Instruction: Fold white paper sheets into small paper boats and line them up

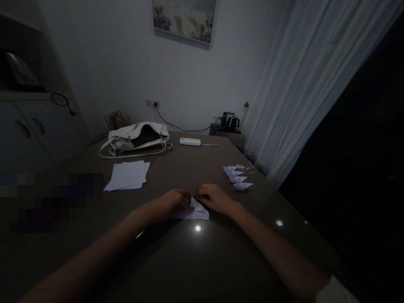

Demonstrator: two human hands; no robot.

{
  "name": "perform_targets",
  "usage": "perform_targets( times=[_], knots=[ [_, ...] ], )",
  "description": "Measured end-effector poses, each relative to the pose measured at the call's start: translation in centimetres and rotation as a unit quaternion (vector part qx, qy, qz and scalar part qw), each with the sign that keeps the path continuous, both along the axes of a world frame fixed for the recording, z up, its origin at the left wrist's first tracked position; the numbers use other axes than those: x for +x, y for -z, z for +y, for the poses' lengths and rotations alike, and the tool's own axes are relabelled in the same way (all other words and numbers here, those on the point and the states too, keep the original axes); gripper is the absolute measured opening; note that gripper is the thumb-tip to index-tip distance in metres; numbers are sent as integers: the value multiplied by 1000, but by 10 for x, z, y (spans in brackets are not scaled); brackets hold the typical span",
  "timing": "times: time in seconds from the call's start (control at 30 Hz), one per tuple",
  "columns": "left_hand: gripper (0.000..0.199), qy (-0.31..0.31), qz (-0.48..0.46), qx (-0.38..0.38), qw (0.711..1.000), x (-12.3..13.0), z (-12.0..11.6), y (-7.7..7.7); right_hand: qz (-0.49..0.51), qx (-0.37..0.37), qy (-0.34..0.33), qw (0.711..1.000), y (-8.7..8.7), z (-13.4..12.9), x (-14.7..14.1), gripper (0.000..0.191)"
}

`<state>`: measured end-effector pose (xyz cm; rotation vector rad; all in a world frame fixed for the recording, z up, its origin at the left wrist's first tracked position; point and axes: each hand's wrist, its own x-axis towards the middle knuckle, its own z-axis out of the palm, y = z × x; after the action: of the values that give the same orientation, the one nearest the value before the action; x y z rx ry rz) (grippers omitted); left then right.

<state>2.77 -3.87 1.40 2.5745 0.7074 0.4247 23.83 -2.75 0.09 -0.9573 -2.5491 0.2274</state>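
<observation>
A white folded paper (198, 211) lies on the dark table in front of me, with a pointed top and a wide straight lower edge. My left hand (176, 203) is closed on its left side, fingertips at the fold. At the peak of the paper, my right hand (215, 198) has its fingers bent and pressed together; whether it pinches the tip is too small to tell. Several small folded paper boats (242, 185) stand in a row to the right. A stack of white paper sheets (128, 175) lies at the left.
A white handbag (139, 139) sits at the back left of the table (195, 168). Beside it is a white power bank (190, 142) with a short cable. Small scraps (244, 167) lie near the boats. A kettle (232, 122) stands beyond the far edge.
</observation>
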Motion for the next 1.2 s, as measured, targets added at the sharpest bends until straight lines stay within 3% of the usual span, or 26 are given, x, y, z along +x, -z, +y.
perform_targets(
  times=[0.17, 0.63, 0.87, 1.2],
  knots=[
    [30, -2, 8, 1, 1000, 0, 3, 3, 21, 7, 54, 998, 5, 4, -7, 9],
    [29, -5, 16, 11, 1000, 2, 2, 0, -48, 24, 79, 995, -1, 3, -5, 17],
    [27, -6, -5, 7, 1000, 2, 8, 8, -89, 36, 51, 994, -7, 2, 1, 17],
    [35, -12, 14, 14, 1000, 4, 5, 2, -146, 48, 31, 988, -17, -11, 12, 23]
  ],
)
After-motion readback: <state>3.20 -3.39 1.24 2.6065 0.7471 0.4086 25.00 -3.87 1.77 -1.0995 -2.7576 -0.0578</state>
